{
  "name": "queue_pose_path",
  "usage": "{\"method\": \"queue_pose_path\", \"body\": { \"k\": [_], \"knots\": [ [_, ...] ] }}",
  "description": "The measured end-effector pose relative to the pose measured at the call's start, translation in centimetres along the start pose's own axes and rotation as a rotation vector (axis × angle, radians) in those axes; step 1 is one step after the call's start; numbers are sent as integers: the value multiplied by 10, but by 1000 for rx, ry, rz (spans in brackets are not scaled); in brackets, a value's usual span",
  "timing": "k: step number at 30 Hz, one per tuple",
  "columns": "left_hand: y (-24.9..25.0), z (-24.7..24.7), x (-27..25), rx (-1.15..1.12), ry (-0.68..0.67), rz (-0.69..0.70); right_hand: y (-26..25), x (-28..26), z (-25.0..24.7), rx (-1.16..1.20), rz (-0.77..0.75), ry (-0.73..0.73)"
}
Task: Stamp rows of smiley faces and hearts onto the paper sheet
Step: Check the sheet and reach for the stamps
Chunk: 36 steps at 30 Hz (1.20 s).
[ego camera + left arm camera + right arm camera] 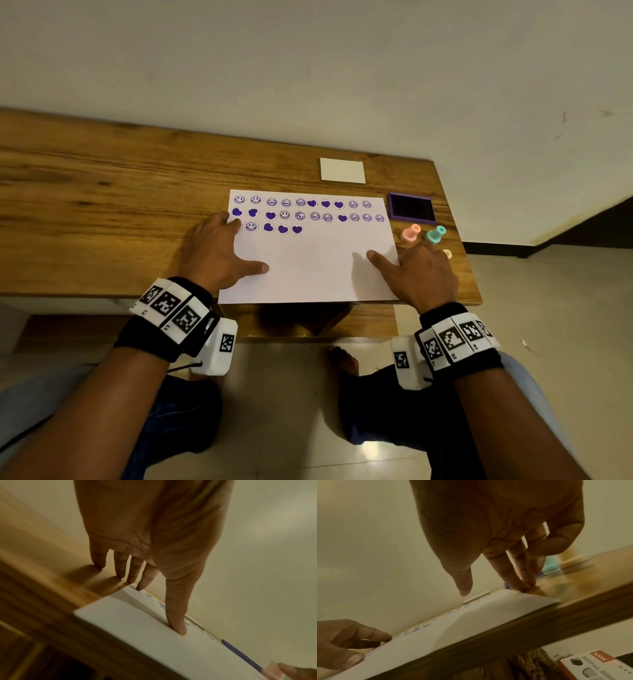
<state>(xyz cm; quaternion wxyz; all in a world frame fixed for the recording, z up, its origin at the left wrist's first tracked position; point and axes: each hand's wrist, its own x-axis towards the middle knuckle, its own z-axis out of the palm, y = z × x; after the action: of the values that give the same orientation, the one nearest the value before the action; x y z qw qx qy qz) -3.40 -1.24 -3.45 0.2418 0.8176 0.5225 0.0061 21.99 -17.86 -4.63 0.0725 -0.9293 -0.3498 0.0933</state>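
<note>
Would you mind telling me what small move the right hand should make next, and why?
Probably pick up a stamp: the right hand holds nothing, its fingers at the paper sheet's right edge beside the teal stamp and pink stamp. The third row stops early, and the left hand steadies the sheet.

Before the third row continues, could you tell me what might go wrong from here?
The paper sheet hangs slightly over the table's near edge, so it may shift. The right hand, beside the pink stamp and teal stamp, could topple them. The left hand could smear nearby prints.
</note>
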Motion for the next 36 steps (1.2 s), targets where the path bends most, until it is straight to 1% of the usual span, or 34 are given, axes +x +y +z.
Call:
{"method": "queue_pose_path", "body": {
  "k": [5,9,12,15,19,21,22,24,26,27,29,32,36],
  "knots": [
    [1,-1,-1,10,5,12,3,-1,-4,27,6,-12],
    [1,-1,-1,12,4,10,3,-2,-3,36,-27,-7],
    [1,0,0,6,5,11,2,-3,-1,56,-78,34],
    [1,0,-1,3,5,8,-1,-5,1,77,-111,39],
    [0,1,0,16,8,3,-6,-5,6,172,-127,2],
    [1,1,1,15,9,1,-12,-6,6,217,-165,-19],
    [1,2,1,16,10,1,-16,-8,4,280,-166,-20],
    [0,1,0,18,16,1,-26,-11,-4,515,-137,0],
    [-1,0,-1,10,18,8,-32,-11,-11,797,-64,27],
    [-1,0,-1,2,18,13,-33,-10,-14,895,-28,34],
    [-1,0,-1,-9,20,17,-30,-7,-18,1004,43,41],
    [-1,0,0,-2,19,5,-21,-1,-20,969,80,61],
    [0,2,0,7,21,11,-6,7,-21,849,66,-15]
  ]
}}
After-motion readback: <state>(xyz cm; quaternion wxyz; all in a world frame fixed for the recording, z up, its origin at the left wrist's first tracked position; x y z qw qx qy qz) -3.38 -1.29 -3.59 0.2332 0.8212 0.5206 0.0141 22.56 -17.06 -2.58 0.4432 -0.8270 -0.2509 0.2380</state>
